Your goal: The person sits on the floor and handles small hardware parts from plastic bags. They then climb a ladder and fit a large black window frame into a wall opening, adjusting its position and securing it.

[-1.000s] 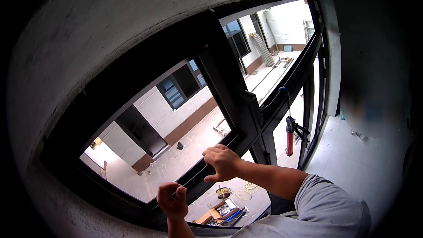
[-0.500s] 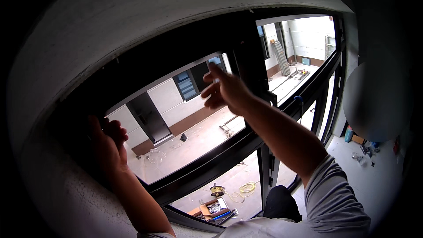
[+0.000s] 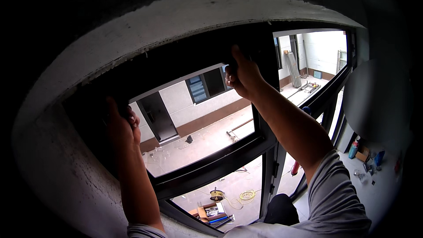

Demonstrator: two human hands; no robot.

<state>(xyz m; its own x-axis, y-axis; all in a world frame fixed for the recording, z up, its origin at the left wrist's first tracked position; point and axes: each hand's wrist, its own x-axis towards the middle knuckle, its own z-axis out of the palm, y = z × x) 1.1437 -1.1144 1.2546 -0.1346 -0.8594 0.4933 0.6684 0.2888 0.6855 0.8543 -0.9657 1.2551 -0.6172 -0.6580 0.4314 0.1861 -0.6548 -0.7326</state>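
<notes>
A dark window frame (image 3: 207, 162) fills the middle of the view, set under a rough pale wall edge. My left hand (image 3: 124, 125) is at the left upright of its upper opening, fingers curled round the inner edge and thumb pointing up. My right hand (image 3: 245, 76) grips the frame near the upper right corner of the same opening, fingers bent round the edge, thumb raised along the dark face. Deep shadow hides part of both grips. Both forearms reach up from below.
Beyond the lower opening lie a cable reel (image 3: 217, 195), a coiled yellow cord (image 3: 247, 195) and an open box of tools (image 3: 211, 213). At right, a blue-green bottle (image 3: 353, 149) and a cardboard box (image 3: 363, 154) stand among small items. Long panels (image 3: 292, 69) lean outside.
Both hands were off the frame or loosely spread; their fingers have now closed round it. My right hand moved up and right. The view has shifted, and a red object now shows behind my right forearm.
</notes>
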